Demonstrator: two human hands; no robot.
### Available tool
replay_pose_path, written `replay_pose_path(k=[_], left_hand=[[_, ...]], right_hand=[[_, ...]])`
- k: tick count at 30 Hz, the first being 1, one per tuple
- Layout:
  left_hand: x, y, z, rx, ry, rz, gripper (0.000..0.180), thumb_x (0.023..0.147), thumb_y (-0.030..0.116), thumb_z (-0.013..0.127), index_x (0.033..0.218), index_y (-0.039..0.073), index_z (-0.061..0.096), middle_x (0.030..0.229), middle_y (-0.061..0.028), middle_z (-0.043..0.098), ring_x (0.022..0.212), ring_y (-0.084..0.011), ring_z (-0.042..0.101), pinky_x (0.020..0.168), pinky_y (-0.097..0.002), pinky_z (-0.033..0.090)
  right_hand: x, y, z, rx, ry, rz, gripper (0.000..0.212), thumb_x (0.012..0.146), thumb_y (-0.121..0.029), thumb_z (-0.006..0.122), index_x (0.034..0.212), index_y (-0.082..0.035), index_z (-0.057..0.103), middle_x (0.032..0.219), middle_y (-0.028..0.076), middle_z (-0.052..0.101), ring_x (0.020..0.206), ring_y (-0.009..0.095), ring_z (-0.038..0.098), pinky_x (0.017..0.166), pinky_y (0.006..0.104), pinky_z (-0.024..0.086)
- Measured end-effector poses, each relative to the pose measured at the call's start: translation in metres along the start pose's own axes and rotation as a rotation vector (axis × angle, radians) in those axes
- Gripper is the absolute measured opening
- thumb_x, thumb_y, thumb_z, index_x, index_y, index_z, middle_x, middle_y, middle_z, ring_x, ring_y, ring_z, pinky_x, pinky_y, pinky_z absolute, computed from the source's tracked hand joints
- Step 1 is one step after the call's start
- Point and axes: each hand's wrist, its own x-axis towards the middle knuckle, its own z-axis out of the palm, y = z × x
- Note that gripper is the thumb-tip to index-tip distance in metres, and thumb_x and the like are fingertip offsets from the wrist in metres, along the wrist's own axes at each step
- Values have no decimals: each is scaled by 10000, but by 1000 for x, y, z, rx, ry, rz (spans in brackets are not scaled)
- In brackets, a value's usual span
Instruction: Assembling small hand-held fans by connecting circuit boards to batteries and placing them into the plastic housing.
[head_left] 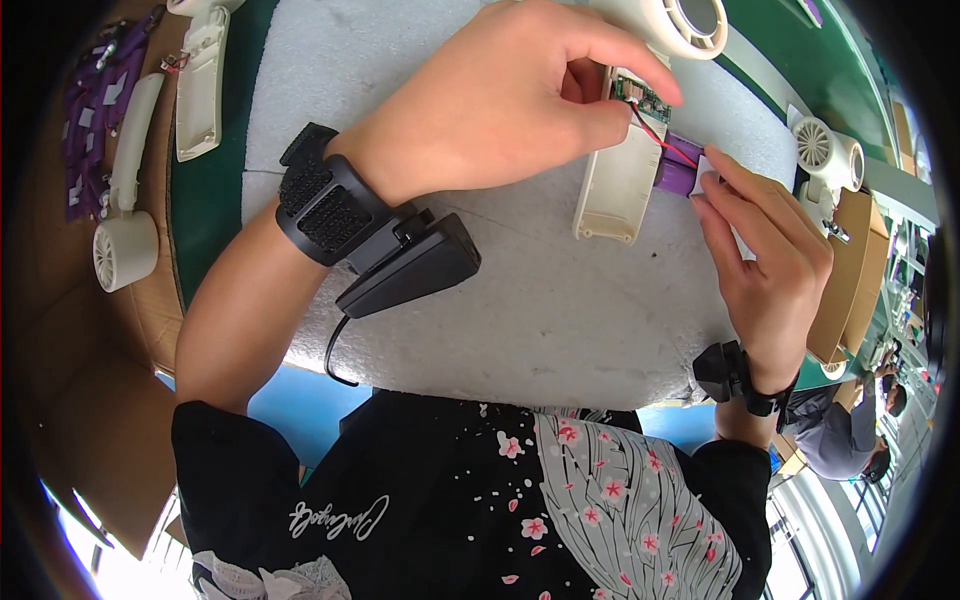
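Remote feed: I log a green worktable (850,50); blue surface (285,400) below its near side; bright, window-like panes (800,550) at its near right.

The area is an assembly workshop, identified by the circuit board (655,103), casings (612,195), battery pile (122,88), green surface (850,50), carton (858,265) and co-worker (838,440).

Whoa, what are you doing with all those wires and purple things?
A person is handling electronic parts on a grey-white foam mat. The left hand curls its thumb and finger around a small green circuit board in a long cream plastic shell. The fingers of the right hand touch a white patch at the end of a shiny purple pack. Thin red and black wires run from the board toward that pack, which lies beside the shell.
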Motion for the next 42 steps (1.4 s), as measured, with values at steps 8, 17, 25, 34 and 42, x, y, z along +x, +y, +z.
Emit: replay_pose_path(k=[8,17,25,34,42], left_hand=[[0,-9,1,311,26,382,338,821,-48,600,1149,18,640,986,-84,619,836,-130,594,696,-234,486],[1,-14,1,288,4,417,344,823,-51,599,1155,27,644,994,-74,617,823,-120,586,700,-229,480],[3,8,2,-114,-35,-78,330,830,-42,601,1151,21,644,983,-73,619,817,-113,580,704,-231,476],[2,9,1,-186,-14,-211,312,830,-39,597,1135,8,645,975,-82,618,806,-120,581,715,-240,483],[-6,7,6,416,73,228,306,828,-41,597,1127,2,647,982,-84,610,804,-120,576,711,-242,482]], right_hand=[[-2,-7,3,-77,8,15,177,713,33,753,878,31,690,996,112,709,810,254,688,699,318,559],[-3,-20,16,-250,79,37,201,696,54,723,891,20,693,992,96,715,827,239,701,717,301,568],[-3,-18,11,-241,72,51,193,705,56,710,894,18,701,998,94,718,832,231,705,713,297,568],[-1,-10,-2,-53,-27,103,184,731,26,741,913,13,713,1020,94,722,865,218,706,756,293,553],[-1,-7,-2,-42,-39,96,164,750,16,746,911,12,716,1018,89,725,853,227,703,748,292,545]])
